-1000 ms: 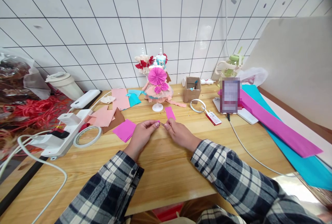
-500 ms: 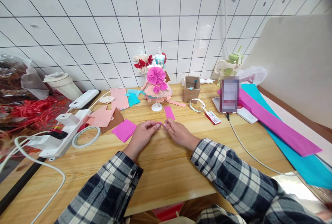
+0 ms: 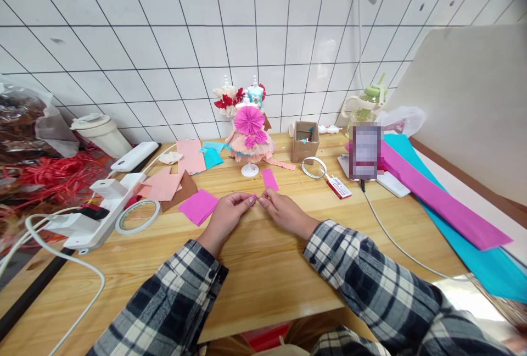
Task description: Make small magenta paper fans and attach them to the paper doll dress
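Note:
A tiny piece of magenta paper shows between the fingertips of both hands, just above the wooden table. My left hand is closed in a pinch on it from the left. From the right, the thumb and forefinger of my right hand pinch close against the same piece; the fingers cover most of it. A small magenta paper strip lies right behind the fingertips. Left of my left hand rests a stack of magenta paper squares. Beyond the hands stands a mini dress form with pleated magenta paper rosettes.
A small cardboard box, a tape roll and a phone stand at the back right. Long magenta and teal paper sheets cover the right side. A power strip, another tape roll and pink paper scraps lie left.
Both hands keep nearly the same pinch at the same spot. The whole view has shifted very slightly; nothing else has visibly moved.

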`<state>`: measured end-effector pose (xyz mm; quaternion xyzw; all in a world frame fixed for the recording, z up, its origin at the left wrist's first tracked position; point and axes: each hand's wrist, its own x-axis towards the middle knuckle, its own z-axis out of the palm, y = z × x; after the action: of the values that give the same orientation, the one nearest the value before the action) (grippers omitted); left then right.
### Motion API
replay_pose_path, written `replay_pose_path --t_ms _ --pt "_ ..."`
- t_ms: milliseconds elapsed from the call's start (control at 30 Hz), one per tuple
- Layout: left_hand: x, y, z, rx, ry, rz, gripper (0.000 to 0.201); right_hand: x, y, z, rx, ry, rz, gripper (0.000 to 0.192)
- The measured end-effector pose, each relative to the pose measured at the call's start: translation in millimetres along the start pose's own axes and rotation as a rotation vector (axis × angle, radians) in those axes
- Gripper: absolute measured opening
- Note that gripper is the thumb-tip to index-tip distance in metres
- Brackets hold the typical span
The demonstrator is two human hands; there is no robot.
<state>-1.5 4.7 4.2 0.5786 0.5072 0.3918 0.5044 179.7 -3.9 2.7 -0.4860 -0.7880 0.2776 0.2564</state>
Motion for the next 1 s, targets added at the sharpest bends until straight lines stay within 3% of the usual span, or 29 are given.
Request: replay_pose_path --t_ms 233,567,800,1000 --pt "0.5 2.9 0.5 0.145 0.004 0.063 0.038 1.5 3.3 1.9 0.029 0.020 -0.015 0.026" --pt "0.6 3.3 0.8 0.158 -0.006 0.076 0.037 5.4 5.4 4.4 0.194 0.051 0.051 0.025" --pt "2.5 -1.1 -0.7 0.134 -0.009 0.091 0.034 5.3 1.5 3.9 0.447 -0.011 0.118 0.030" --pt "3.0 -4.5 0.2 0.098 -0.014 0.096 0.033 3.8 -1.4 3.4 0.527 -0.026 0.172 0.032"
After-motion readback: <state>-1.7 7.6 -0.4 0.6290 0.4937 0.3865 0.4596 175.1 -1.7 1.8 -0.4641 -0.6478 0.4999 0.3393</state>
